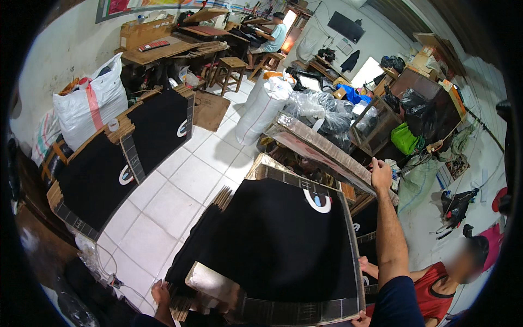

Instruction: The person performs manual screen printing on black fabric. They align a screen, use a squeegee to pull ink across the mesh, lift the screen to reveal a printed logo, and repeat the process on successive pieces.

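The person's right hand [381, 175] is closed around the near end of a tilted, wood-edged frame [329, 150], thumb and fingers curled over its edge; the forearm reaches up to it past the right side of a black cloth panel [267, 234]. The frame slants up and away beyond the panel's far edge. The left hand [160, 293] is low and well apart from the right, at the panel's near left corner, its fingers partly bent; whether they pinch the cloth edge or only rest against it, I cannot tell. The panel lies spread on a board in front of the person, with a curved white and blue print [317, 201] near its far right corner and a pale block [211, 282] at its near left. At the panel's right edge, a co-worker in a red top [436, 286] has a hand [365, 264] at the side. Across the tiled floor [152, 201], more black panels [90, 180] stand on the left.
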A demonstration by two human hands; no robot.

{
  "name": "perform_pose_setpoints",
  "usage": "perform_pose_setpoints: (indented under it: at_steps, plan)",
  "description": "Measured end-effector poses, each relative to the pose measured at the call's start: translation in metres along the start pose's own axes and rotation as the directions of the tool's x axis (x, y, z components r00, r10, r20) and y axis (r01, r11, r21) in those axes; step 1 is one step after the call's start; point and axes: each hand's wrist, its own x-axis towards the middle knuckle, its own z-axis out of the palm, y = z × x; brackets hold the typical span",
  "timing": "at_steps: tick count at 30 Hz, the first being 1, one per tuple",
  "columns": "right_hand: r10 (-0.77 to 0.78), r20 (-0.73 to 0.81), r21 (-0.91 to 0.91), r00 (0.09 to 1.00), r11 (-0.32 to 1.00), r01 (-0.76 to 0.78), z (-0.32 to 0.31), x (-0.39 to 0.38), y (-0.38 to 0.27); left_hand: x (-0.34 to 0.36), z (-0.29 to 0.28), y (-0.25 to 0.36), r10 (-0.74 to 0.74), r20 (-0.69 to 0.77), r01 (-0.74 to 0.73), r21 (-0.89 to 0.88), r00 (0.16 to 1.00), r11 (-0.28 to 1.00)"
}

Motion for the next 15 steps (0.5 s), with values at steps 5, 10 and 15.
perform_pose_setpoints:
  at_steps: [5, 10, 15]
  plan:
    - [-0.041, -0.028, 0.011, 0.999, 0.999, 0.041, 0.0, 0.006, 0.001, 0.027, 0.007, 0.003, 0.014, 0.181, -0.056, 0.229, 0.983, 0.972]
    - [-0.032, -0.024, 0.014, 0.999, 0.999, 0.032, 0.001, 0.012, 0.006, 0.092, -0.02, 0.091, 0.363, -0.22, -0.287, 0.313, 0.905, 0.905]
    - [-0.018, -0.038, 0.02, 0.999, 1.0, 0.019, 0.0, 0.029, 0.004, 0.158, -0.188, 0.199, 0.414, -0.336, -0.276, 0.389, 0.846, 0.879]
